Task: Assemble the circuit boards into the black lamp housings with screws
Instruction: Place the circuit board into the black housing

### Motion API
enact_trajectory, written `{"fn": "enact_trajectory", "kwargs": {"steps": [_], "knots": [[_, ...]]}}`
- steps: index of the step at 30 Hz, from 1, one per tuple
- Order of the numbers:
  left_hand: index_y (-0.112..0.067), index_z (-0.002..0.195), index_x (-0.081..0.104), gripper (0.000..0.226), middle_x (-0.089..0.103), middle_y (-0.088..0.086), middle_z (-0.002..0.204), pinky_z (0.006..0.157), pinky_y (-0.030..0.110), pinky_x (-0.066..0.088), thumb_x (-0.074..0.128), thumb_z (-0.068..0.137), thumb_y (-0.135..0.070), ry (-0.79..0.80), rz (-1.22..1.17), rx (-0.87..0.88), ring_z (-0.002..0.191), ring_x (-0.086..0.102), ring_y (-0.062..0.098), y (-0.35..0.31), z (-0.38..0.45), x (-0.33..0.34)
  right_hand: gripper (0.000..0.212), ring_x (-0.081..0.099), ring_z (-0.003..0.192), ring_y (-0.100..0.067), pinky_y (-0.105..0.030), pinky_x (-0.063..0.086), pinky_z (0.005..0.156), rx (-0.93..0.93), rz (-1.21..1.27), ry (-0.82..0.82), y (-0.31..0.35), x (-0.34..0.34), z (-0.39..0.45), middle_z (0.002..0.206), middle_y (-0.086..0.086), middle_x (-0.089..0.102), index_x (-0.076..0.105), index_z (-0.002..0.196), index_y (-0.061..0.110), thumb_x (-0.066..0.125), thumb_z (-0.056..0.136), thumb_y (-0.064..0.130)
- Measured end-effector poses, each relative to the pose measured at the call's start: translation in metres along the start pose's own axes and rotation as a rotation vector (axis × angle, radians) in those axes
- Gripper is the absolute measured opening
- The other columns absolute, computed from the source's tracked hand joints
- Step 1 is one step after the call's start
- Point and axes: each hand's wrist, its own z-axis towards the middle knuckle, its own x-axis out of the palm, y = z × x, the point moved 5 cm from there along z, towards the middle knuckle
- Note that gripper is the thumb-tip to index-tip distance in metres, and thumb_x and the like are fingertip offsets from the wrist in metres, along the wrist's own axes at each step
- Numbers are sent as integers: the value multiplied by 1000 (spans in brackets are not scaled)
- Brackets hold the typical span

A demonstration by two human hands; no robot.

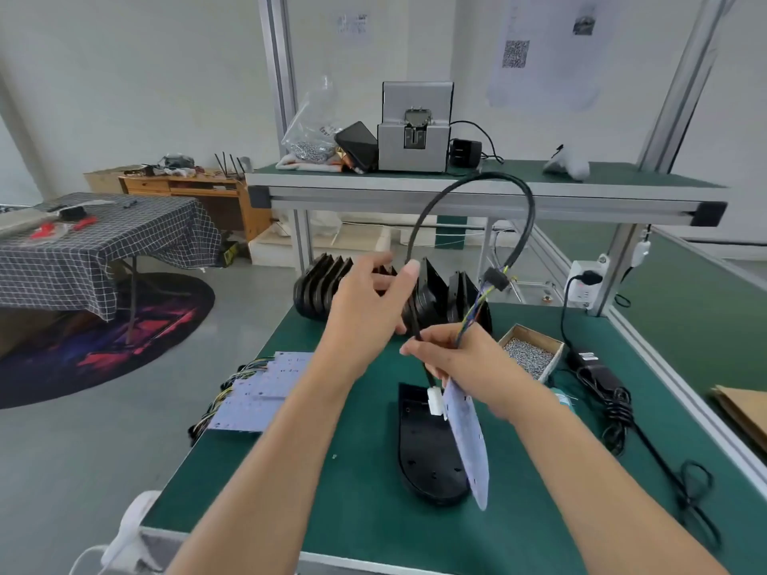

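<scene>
1. A pale lilac, tongue-shaped circuit board (469, 441) hangs tilted on edge just over a flat black lamp housing (427, 454) that lies on the green bench mat (332, 491), near the front of the bench.
2. The right hand (460, 359) pinches the board's top end together with its coloured wires; the fingers are pressed together around them.
3. The left hand (369, 300) is raised above it, thumb and forefinger pinching a thick black cable (469, 182) that arches up and over to a small black connector (496, 278). A white plug (436, 402) dangles at the cable's lower end, touching the housing.
4. Behind the hands stands a row of upright black housings (319, 288), partly blocked by the left hand.
5. To the left lies a stack of lilac boards with wire tails (261, 392); to the right, an open cardboard box of small silver screws (533, 352), then a black power adapter with coiled cord (597, 375).
6. On the upper shelf sit a grey metal screw feeder (415, 130), a clear bag of screws (309, 130) and a black phone-like slab (357, 145).
7. Papers on the wall, one with a QR code (516, 53), are too blurred to read.
8. A white object at the bench's near corner (133, 529) is cut off and hard to identify.
</scene>
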Motion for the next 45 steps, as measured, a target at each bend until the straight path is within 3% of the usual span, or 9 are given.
{"fn": "enact_trajectory", "kwargs": {"steps": [4,9,15,21,25,33,39,42,45], "knots": [[-24,82,58,47,69,-6,78,79,41,56,44,96,-67,-17,365,-161,78,70,27,63,-16,7,22,30,66,-25,-35,26,64,59,70,-87,-26,-38,-5,62,-2,38,82,99,15,66,102,31],[-13,75,47,60,62,2,63,76,36,57,58,86,-71,300,662,-386,63,64,23,137,-47,39,28,45,56,-12,-31,37,65,83,23,-139,-54,-51,-6,65,3,60,81,89,33,59,106,30],[-15,101,54,52,65,3,104,78,34,52,68,79,-60,332,607,-479,95,64,27,166,-64,70,25,51,56,-13,-32,45,61,92,-130,-225,-75,-52,-9,76,2,74,73,82,24,62,102,33],[-17,89,51,17,60,-1,90,58,30,39,63,88,-29,224,409,-459,78,56,16,168,-63,65,7,67,69,4,-5,44,65,57,-6,-256,-76,-53,-7,81,3,79,75,92,18,71,98,15],[-23,95,52,13,61,-5,91,58,28,38,62,89,-27,155,354,-410,80,57,10,154,-59,57,7,73,78,1,-8,49,71,-11,8,-233,-70,-51,-5,82,2,80,77,94,14,73,96,9],[-20,109,53,21,64,-2,96,82,39,53,60,89,-24,90,346,-341,95,63,26,121,-57,51,11,69,79,8,-9,47,72,-93,-233,-194,-64,-44,0,84,17,78,78,90,24,74,95,15],[-25,102,48,17,62,-9,76,72,41,43,63,94,-24,33,339,-89,83,59,24,96,-67,58,9,71,83,-2,-24,54,79,-63,-339,-150,-55,-35,10,83,16,76,81,87,21,75,94,21],[-31,95,47,20,64,-10,75,65,31,39,67,92,-27,8,224,-82,76,57,9,91,-66,62,8,65,80,6,-13,43,69,-50,-398,-153,-52,-33,12,82,20,73,83,90,24,77,92,28],[-34,100,48,24,66,-15,98,77,26,43,68,91,-24,37,61,-165,93,59,-2,95,-67,64,9,61,78,14,-5,39,67,-82,-430,-118,-48,-31,10,75,32,68,84,96,26,76,94,30]]}}
